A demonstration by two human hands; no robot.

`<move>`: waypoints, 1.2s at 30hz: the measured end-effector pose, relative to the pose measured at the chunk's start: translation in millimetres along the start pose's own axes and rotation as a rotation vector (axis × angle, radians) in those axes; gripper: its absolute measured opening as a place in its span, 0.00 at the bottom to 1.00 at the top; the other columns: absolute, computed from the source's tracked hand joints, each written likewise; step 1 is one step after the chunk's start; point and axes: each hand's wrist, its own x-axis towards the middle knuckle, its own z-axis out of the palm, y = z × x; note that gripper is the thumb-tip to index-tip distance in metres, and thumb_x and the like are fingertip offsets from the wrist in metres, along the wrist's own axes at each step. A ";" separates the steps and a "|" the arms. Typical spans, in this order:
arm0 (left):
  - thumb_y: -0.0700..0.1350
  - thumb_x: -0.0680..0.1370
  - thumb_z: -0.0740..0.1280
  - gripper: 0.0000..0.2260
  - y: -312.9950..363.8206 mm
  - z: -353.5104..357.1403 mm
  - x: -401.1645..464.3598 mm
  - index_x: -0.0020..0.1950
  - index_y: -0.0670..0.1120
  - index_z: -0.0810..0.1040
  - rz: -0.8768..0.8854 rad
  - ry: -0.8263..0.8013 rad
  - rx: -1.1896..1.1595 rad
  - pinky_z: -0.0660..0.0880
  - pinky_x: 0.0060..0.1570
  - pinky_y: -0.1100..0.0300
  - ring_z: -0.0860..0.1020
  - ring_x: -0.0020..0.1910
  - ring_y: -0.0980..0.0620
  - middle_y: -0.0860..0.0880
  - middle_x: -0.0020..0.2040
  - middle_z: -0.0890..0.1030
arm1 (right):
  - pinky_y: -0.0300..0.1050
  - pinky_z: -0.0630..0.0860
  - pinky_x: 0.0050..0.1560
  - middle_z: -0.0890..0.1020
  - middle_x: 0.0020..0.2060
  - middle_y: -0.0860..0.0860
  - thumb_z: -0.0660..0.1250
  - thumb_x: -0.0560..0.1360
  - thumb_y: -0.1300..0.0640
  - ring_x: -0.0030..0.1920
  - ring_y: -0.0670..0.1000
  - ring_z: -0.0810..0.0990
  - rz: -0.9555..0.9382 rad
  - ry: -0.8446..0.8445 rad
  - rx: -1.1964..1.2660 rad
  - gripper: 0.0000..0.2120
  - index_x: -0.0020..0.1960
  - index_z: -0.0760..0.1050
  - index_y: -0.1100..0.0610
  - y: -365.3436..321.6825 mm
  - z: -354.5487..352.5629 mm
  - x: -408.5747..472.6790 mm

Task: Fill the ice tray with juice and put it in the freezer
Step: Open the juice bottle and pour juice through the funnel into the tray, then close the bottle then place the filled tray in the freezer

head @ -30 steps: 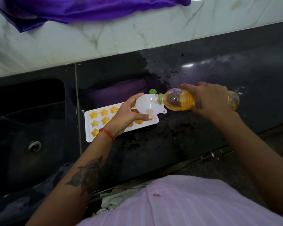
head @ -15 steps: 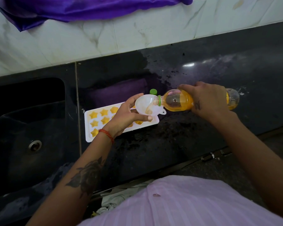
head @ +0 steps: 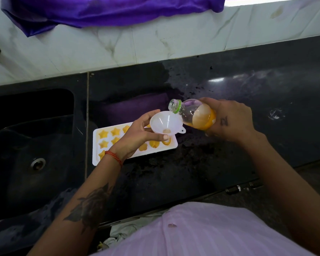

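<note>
A white ice tray [head: 107, 156] with star-shaped cells full of orange juice lies on the black counter [head: 192, 163]. My left hand [head: 135, 137] holds a white funnel [head: 165, 123] above the tray's right end. A little juice sits at the funnel's bottom. My right hand [head: 231, 121] grips a clear juice bottle [head: 194, 115], uncapped, with a green neck ring. The bottle's mouth points up and left above the funnel's rim, and the juice has settled toward its base. My left hand and the funnel hide part of the tray.
A black sink [head: 33, 145] with a metal drain lies left of the tray. A marble backsplash [head: 137, 43] runs behind the counter, with purple cloth [head: 109, 10] draped above it. The counter's front edge is near my body.
The bottle has tipped back up: its mouth has lifted out of the funnel and the juice has run back toward its base. The pouring has stopped. My left hand with the funnel stayed in place.
</note>
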 end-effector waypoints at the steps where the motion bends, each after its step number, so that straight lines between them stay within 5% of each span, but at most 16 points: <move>1: 0.35 0.64 0.77 0.36 0.9 0.4 -0.1 0.69 0.53 0.69 -0.001 0.013 -0.008 0.74 0.63 0.48 0.77 0.60 0.49 0.50 0.65 0.74 | 0.46 0.70 0.45 0.82 0.50 0.52 0.76 0.62 0.50 0.52 0.58 0.79 0.001 -0.014 0.023 0.36 0.67 0.67 0.41 0.5 -1.0 2.8; 15: 0.32 0.60 0.78 0.38 36.5 -35.1 6.9 0.66 0.51 0.69 0.143 0.385 -0.169 0.79 0.49 0.61 0.78 0.56 0.52 0.53 0.57 0.78 | 0.55 0.79 0.54 0.82 0.51 0.45 0.80 0.46 0.44 0.54 0.49 0.80 -0.006 -0.007 0.859 0.42 0.59 0.71 0.42 -5.8 -12.0 94.5; 24: 0.36 0.62 0.79 0.38 13.1 -94.3 57.9 0.68 0.51 0.67 0.215 0.583 0.290 0.74 0.48 0.66 0.75 0.60 0.48 0.50 0.63 0.74 | 0.54 0.78 0.55 0.79 0.52 0.48 0.83 0.54 0.55 0.55 0.51 0.78 0.048 0.150 0.963 0.39 0.61 0.70 0.48 -39.4 24.7 146.4; 30: 0.40 0.62 0.79 0.43 -13.2 -120.2 86.0 0.73 0.50 0.64 0.149 0.550 0.545 0.73 0.63 0.47 0.72 0.66 0.47 0.48 0.69 0.71 | 0.52 0.78 0.55 0.78 0.55 0.49 0.82 0.55 0.52 0.55 0.51 0.77 0.072 0.166 0.906 0.40 0.63 0.68 0.49 -50.8 58.4 157.9; 36: 0.45 0.67 0.78 0.43 -25.3 -126.2 90.1 0.76 0.51 0.57 0.174 0.498 0.637 0.68 0.63 0.57 0.70 0.69 0.47 0.47 0.70 0.70 | 0.43 0.76 0.52 0.75 0.53 0.44 0.82 0.57 0.53 0.54 0.47 0.76 0.065 0.174 0.909 0.39 0.63 0.67 0.50 -56.0 68.8 156.9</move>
